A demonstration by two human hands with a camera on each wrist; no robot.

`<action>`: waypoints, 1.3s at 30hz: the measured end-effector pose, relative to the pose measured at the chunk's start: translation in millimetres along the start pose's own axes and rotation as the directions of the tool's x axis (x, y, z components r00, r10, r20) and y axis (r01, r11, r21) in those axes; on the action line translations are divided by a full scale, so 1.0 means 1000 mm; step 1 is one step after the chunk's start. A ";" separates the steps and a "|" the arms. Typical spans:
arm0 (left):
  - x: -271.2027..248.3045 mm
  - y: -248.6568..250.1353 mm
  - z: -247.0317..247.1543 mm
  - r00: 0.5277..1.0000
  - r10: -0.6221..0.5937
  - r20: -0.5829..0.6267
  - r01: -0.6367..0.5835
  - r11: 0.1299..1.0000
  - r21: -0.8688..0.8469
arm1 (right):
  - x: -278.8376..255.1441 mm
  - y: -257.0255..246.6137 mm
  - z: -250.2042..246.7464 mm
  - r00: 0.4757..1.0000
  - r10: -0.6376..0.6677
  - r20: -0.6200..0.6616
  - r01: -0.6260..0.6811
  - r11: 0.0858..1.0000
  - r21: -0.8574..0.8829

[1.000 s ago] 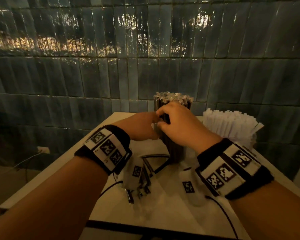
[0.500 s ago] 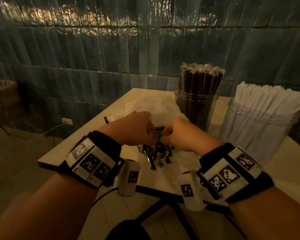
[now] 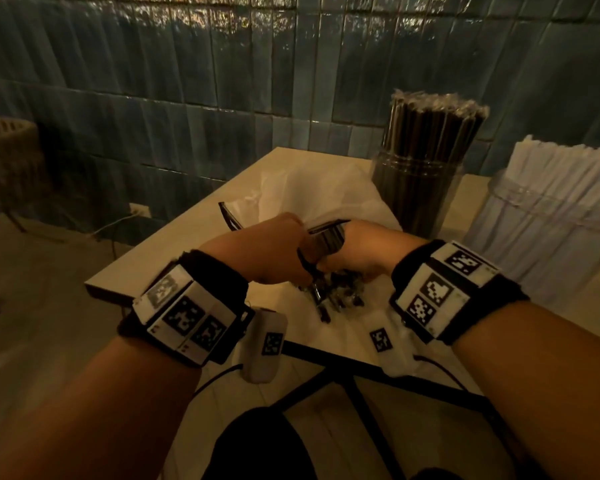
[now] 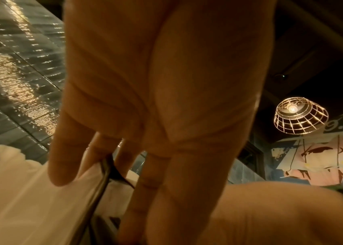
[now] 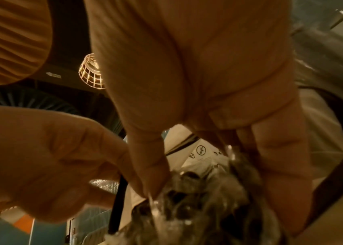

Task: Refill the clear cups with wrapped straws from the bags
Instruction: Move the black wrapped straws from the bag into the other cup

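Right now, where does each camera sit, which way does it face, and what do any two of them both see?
Head: on the head, looking down at the table; both forearms, left hand and right hand gripping the dark straws.
Left wrist: under the left wrist, facing along the palm and up; fingers.
Right wrist: under the right wrist; both hands.
Shared: both wrist views catch the cage lamp.

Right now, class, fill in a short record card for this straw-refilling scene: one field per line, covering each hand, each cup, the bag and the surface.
Left hand: grips dark wrapped straws alongside the right
Right hand: grips the same bundle of dark wrapped straws
Bag: white plastic bag lying under the hands
Nearer cup: clear plastic cup of dark straws, upright, packed
Far-right cup: clear plastic cup of white paper-wrapped straws, upright, packed
Surface: pale table
Backdrop: blue-green tiled wall
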State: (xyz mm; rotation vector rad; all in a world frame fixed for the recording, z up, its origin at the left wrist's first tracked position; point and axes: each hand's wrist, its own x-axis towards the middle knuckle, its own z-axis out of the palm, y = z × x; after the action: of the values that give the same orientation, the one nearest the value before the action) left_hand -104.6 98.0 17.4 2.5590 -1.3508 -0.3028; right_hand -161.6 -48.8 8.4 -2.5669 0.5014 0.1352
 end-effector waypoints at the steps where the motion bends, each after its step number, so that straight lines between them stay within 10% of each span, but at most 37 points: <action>1: 0.000 -0.002 0.002 1.000 -0.011 0.014 0.011 1.000 -0.003 | 0.000 0.001 0.001 1.000 0.017 0.026 -0.018 0.999 0.043; 39: 0.010 0.007 0.016 0.998 -0.011 -0.060 0.006 0.997 -0.073 | -0.062 0.028 -0.033 0.986 0.148 -0.073 -0.119 0.945 0.306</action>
State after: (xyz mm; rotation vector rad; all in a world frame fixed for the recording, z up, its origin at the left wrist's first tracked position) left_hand -108.6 84.3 3.6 2.4938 -1.2840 -0.2692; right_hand -229.9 -67.8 35.4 -2.2484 0.6774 -0.0161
